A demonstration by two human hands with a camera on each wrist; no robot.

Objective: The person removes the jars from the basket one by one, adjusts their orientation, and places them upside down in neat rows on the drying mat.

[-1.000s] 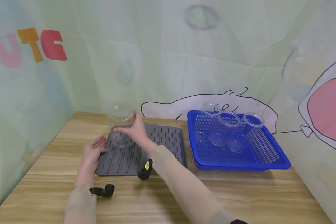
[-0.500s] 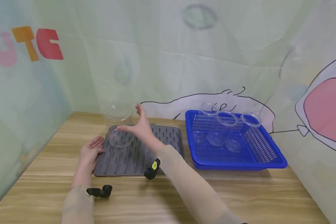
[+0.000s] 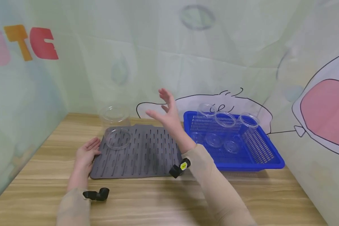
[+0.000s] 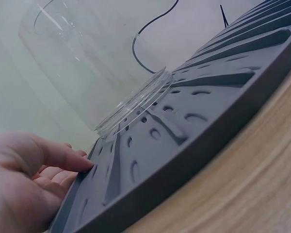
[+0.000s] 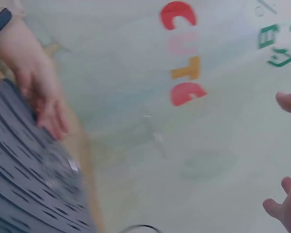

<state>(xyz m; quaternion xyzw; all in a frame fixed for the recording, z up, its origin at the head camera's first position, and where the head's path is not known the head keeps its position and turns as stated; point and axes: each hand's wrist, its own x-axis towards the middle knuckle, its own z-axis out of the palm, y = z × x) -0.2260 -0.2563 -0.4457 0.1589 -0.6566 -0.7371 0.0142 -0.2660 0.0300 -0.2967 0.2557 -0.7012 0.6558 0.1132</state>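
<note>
On the table, left to right:

left hand: the left hand (image 3: 86, 153) lies flat with straight fingers, its fingertips (image 4: 82, 164) touching the left edge of the grey mat (image 3: 147, 157); it holds nothing and sits where it did a second ago.

clear jar: one clear jar (image 3: 115, 127) stands mouth-down on the mat's far-left corner, just beyond the left hand. The left wrist view shows its rim (image 4: 136, 104) seated on the ribbed surface.

change: a second ago the right hand was wrapped round this jar; half a second ago it had let go and stood just beside it. The jar now stands alone and free, so the placing looks finished.

right hand: the right hand (image 3: 166, 114) is lifted above the mat's right part, fingers spread, empty, well apart from the placed jar and close to the basket.

blue basket: one blue basket (image 3: 271, 160) stands right of the mat, holding jars.

count: one mat, one basket, one jar on the mat, three clear jars (image 3: 224, 128) in the basket, four jars in all.
</note>
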